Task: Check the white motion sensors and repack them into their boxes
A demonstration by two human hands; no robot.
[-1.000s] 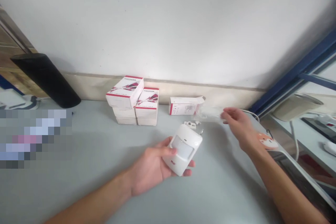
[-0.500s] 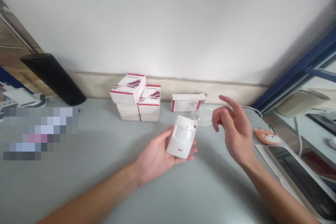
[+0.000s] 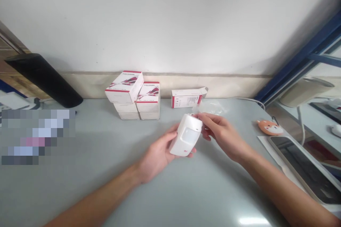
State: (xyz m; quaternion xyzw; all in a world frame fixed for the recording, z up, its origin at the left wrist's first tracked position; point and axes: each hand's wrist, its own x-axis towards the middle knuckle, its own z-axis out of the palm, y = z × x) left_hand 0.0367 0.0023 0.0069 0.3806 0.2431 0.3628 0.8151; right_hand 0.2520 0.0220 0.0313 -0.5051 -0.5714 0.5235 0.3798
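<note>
A white motion sensor (image 3: pixel 183 143) with a pale lens window is held tilted above the table. My left hand (image 3: pixel 157 152) is closed round its left side and back, the thumb on the left edge and fingertips showing beyond the lower right edge. At its upper right end, the fingers of my right hand (image 3: pixel 222 133) are pinched against the top edge. A small part sticks out at the sensor's top; the right fingers partly cover it. Just behind lies a clear plastic bag (image 3: pixel 213 107), near a white and red carton (image 3: pixel 185 100) with its end flap open.
Several white and red boxes (image 3: pixel 128 87) are stacked by the wall. A black cylinder (image 3: pixel 45 79) leans at the left, near a blurred-out patch. On the right lie an orange animal-face pouch (image 3: pixel 269 127) and a dark-screened tablet (image 3: pixel 306 168). A blue metal frame (image 3: pixel 298 62) rises there.
My right hand has come left and down from the air onto the sensor's top, its fingers closing. The sensor has turned slightly in my left hand. The view has shifted a little.
</note>
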